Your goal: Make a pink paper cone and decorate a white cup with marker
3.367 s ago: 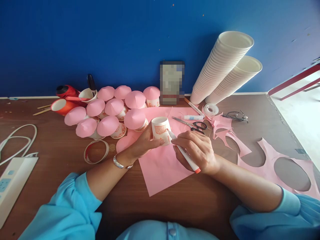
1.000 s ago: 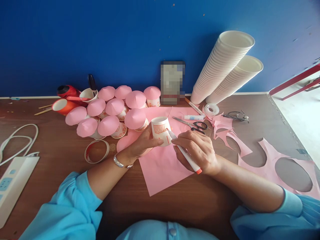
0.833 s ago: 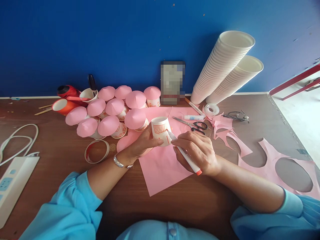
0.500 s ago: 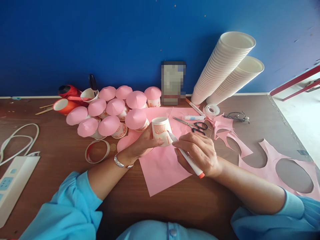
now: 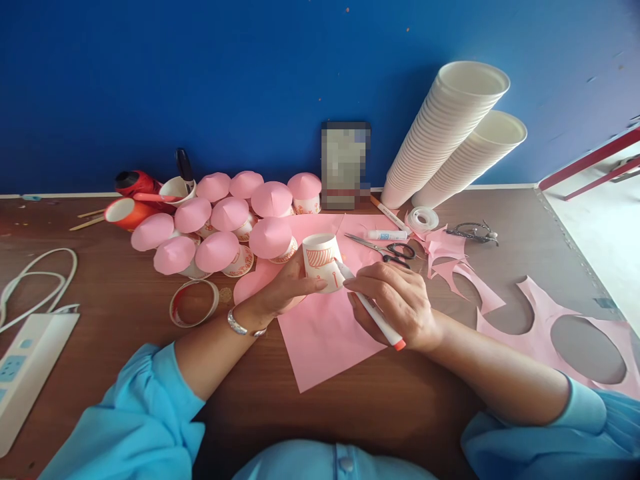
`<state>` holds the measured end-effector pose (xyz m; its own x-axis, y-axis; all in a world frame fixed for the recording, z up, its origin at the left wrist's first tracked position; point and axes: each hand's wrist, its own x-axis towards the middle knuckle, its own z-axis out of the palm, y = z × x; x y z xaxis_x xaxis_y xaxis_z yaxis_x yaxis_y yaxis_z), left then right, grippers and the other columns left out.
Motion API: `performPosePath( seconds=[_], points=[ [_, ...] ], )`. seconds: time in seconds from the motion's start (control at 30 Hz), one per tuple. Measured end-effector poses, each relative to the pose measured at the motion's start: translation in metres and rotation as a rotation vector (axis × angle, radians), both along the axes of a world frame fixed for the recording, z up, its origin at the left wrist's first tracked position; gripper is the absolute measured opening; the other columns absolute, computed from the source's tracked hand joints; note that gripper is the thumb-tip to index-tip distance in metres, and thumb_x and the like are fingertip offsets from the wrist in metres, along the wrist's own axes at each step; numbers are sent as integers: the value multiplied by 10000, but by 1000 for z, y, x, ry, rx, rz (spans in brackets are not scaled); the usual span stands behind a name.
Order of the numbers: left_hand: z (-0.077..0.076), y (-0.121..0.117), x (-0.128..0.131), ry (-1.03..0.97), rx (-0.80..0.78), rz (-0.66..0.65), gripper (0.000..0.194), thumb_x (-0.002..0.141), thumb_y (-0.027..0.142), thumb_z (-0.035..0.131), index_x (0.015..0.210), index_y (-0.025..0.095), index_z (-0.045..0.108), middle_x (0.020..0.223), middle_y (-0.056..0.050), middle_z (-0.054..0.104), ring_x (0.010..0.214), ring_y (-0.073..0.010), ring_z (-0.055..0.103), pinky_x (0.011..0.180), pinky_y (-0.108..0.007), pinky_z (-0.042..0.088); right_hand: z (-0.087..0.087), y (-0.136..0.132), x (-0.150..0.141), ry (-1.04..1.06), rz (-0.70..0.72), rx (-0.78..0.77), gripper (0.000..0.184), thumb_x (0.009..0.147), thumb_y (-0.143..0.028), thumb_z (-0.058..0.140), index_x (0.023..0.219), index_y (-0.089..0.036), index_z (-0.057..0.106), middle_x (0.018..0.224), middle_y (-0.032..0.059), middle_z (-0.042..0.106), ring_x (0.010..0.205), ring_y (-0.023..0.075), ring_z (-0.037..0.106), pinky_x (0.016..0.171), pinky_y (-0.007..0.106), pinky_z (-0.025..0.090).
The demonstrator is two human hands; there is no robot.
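Note:
A white paper cup (image 5: 324, 272) with orange-red line drawings on its side is gripped by my left hand (image 5: 286, 287), thumb across its lower front. My right hand (image 5: 397, 300) is closed around a white marker pen (image 5: 377, 318) with an orange-red end, its tip at the cup's right side. Pink paper (image 5: 325, 357) lies on the table under both hands. Just behind the right hand are black-handled scissors (image 5: 395, 253) and a glue stick (image 5: 387, 235). To the left stand several small cups topped with pink paper cones (image 5: 271, 237).
Two tall stacks of white cups (image 5: 443, 127) lean by the blue wall. Pink paper offcuts (image 5: 537, 333) and a tape roll (image 5: 423, 219) lie on the right. On the left are a larger tape roll (image 5: 194, 303), an orange cup (image 5: 127, 215) and a power strip (image 5: 35, 367) with a white cable.
The marker's rear end has shifted slightly left and up, with its tip still at the cup's side. The left hand and the cup have barely moved.

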<state>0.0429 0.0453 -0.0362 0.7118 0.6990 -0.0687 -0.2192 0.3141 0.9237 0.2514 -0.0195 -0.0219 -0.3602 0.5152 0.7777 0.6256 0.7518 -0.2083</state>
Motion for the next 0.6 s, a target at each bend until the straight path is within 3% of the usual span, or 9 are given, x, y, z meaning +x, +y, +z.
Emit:
performPosePath(
  seconds=[0.2, 0.37, 0.6],
  points=[
    [-2, 0, -1, 15, 15, 18, 325, 834, 306, 834, 1070, 200, 637, 930, -5, 653, 892, -162, 594, 821, -302, 518, -2, 0, 1, -7, 27, -8, 244, 907, -45, 657, 1129, -142, 628, 841, 53, 685, 713, 169, 644, 622, 297, 562],
    [-7, 0, -1, 24, -11, 24, 468, 820, 307, 843, 1216, 220, 609, 1000, -13, 664, 965, -185, 624, 845, -310, 524, 0, -1, 0, -18, 37, -12, 251, 913, -47, 636, 1141, -150, 625, 854, 54, 690, 720, 169, 643, 629, 300, 561],
    [1, 0, -1, 54, 31, 3, 313, 865, 300, 798, 1091, 201, 606, 1019, -24, 684, 960, -189, 631, 848, -324, 515, 4, -1, -1, 0, 12, 20, 239, 900, -53, 654, 1107, -171, 635, 795, 18, 674, 676, 156, 654, 601, 280, 550]
  ],
)
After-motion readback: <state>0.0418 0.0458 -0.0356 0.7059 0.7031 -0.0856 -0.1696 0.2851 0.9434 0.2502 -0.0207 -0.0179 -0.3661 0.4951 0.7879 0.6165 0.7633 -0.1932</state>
